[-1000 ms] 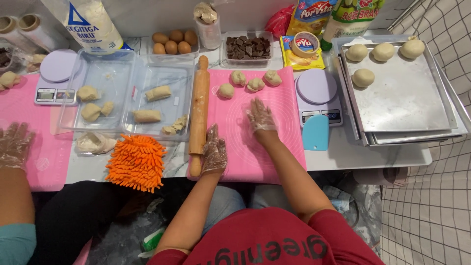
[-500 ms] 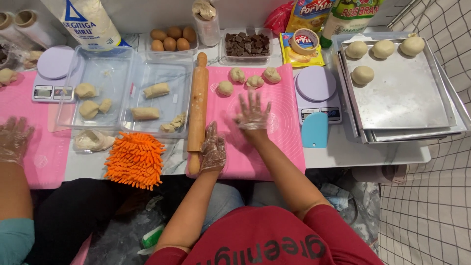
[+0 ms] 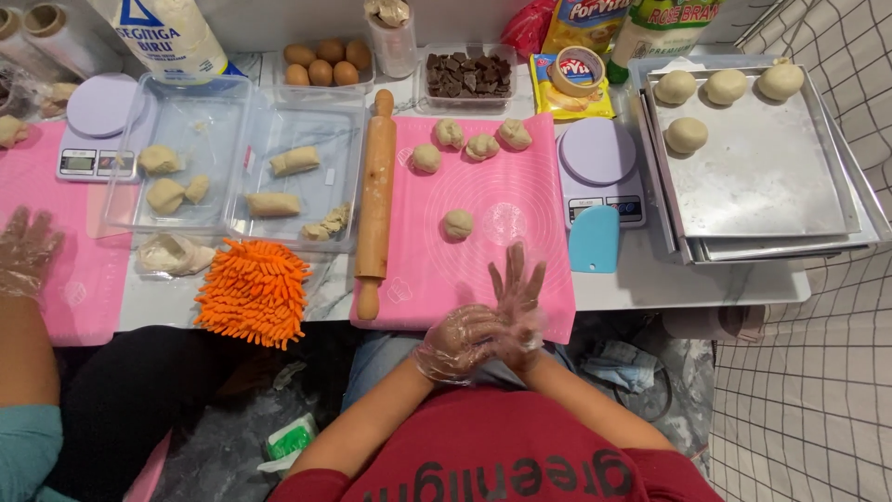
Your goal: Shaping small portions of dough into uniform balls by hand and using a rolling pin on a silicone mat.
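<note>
My left hand (image 3: 460, 341) and right hand (image 3: 518, 302), both in thin clear gloves, press together at the near edge of the pink mat (image 3: 520, 200); the left curls around the right, whose fingers stand spread, and I cannot tell whether anything sits between them. Just beyond my fingertips one dough ball (image 3: 457, 224) lies alone on the mat, with four more dough balls (image 3: 480, 146) farther off. The rolling pin (image 3: 375, 200) lies to my left, the blue scraper (image 3: 594, 239) to my right. Another person's gloved hand (image 3: 26, 251) rests far left.
</note>
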